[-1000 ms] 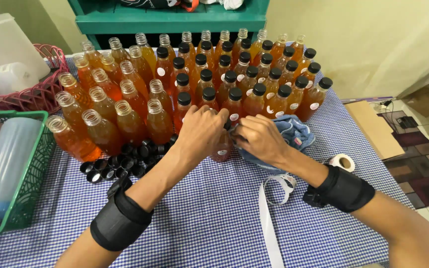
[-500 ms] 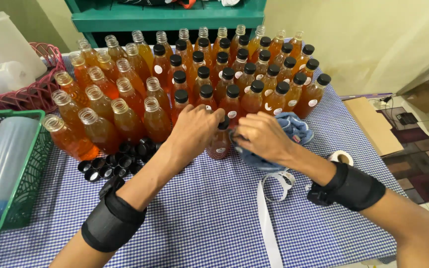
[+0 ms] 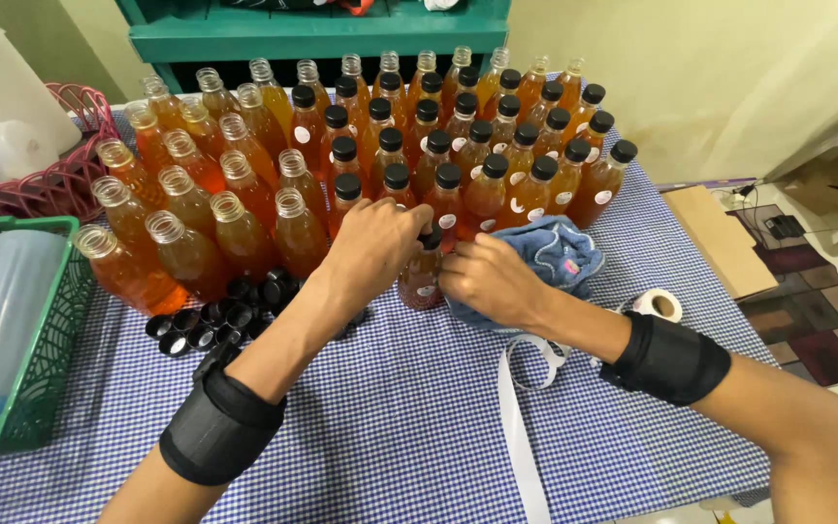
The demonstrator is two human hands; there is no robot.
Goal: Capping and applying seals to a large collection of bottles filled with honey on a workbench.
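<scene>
Both hands have shifted slightly left and lower in frame since a second ago, staying on one bottle. Nearest, black-cuffed forearms run up from the bottom corners, wrists bent inward. Left hand (image 3: 375,247) curls over the black cap (image 3: 431,236), fingers closed on it; right hand (image 3: 485,281) wraps the small amber bottle (image 3: 421,277) at centre frame on the checked tablecloth (image 3: 390,427). Filled and likely smooth plastic, it looks moderately heavy and slippery; the body offers the firmest hold. Beyond lie loose caps (image 3: 215,315) and a blue cloth (image 3: 555,252), then the rows of bottles (image 3: 341,126).
</scene>
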